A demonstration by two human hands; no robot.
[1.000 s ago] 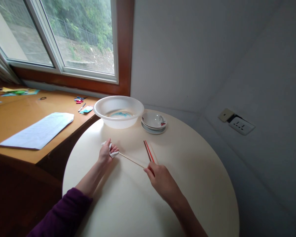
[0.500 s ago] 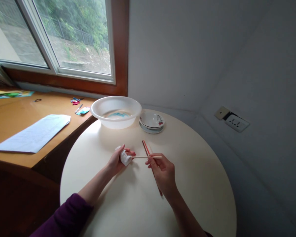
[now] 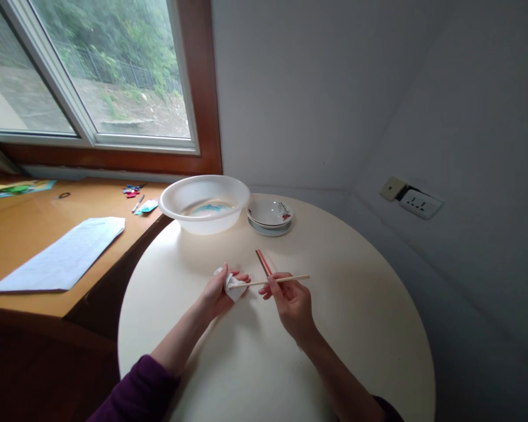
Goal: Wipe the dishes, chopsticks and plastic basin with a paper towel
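Observation:
A crumpled white tissue [image 3: 234, 288] lies in my left hand [image 3: 217, 290], held by the thumb with the palm turned up and the fingers stretched behind it. Between the thumb and fingers of my right hand [image 3: 294, 305] is a pale wooden chopstick [image 3: 300, 277], slightly tilted. Its left end rests at the tissue, and its right end sticks out past my knuckles. Red and dark brown chopsticks [image 3: 263, 262] lie on the round table behind my right hand, which hides their near ends. A paler stick beside them is partly covered.
On the white round table [image 3: 193, 381], a translucent basin [image 3: 176, 214] stands at the back, beside stacked bowls [image 3: 268, 215]. To the left, a wooden desk [image 3: 22, 234] carries folded paper [image 3: 61, 255], a pen [image 3: 138, 203] and small packets. A wall socket [image 3: 421, 203] is at right.
My left hand and the tissue are a little farther right in the view. More of the chopstick now shows beyond my right hand, and its right end sits slightly higher. The view has shifted slightly.

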